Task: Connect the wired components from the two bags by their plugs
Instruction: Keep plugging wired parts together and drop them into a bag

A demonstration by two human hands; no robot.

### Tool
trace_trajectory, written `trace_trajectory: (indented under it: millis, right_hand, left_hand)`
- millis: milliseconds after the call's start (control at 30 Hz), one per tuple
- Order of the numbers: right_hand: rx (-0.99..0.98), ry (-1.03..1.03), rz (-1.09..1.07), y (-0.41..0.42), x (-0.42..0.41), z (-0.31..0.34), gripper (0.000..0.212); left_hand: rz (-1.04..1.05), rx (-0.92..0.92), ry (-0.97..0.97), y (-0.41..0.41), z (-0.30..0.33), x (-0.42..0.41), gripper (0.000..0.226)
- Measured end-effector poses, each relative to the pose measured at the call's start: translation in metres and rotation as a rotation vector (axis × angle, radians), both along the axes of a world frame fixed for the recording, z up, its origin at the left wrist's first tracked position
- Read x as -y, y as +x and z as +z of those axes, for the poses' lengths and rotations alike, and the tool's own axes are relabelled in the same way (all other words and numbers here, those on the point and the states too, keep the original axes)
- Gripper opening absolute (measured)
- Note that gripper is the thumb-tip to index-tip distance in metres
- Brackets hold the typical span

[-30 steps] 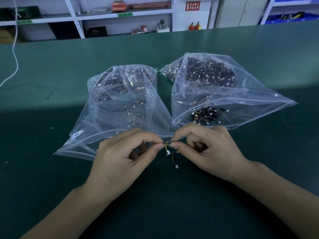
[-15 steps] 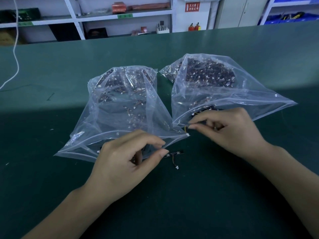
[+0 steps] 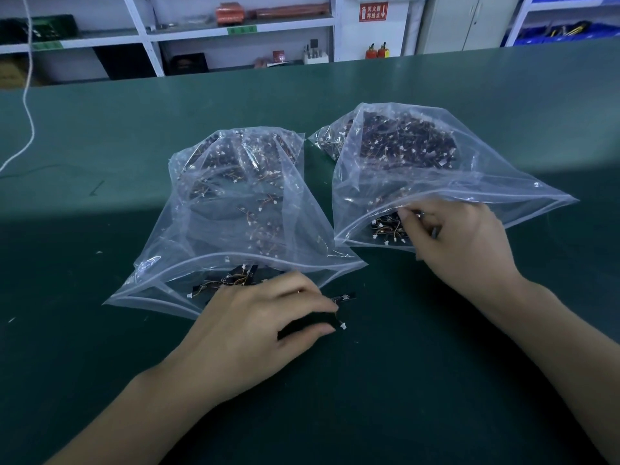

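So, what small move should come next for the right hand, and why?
Probably pinch one component at the right bag's mouth and draw it out. The right hand is at that opening, fingertips among the loose parts; whether it holds one cannot be told. The left hand rests by a piece on the table.

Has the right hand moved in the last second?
Yes. The right hand has gone away from the left hand, up to the mouth of the right bag, where its fingers reach in.
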State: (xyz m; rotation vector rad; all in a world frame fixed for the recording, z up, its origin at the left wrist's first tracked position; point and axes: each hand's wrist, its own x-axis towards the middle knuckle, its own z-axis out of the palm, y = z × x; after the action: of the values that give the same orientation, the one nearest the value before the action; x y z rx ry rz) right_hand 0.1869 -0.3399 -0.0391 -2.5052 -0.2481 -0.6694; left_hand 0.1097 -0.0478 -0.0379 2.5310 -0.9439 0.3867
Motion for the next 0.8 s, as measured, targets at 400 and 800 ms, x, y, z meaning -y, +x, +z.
trace_trajectory:
  millis: [400,800]
  right_hand:
    - [0.105,0.12,0.17,-0.021,-0.024,0.002,0.011]
    - [0.153,0.176,0.4,-0.026,-0.032,0.0,0.013]
  left_hand:
    - [-0.002,0.064,0.076,-0.002,0.004,0.007,0.019]
    - [0.005,0.205,0.048,0.0,-0.003,0.007,0.014]
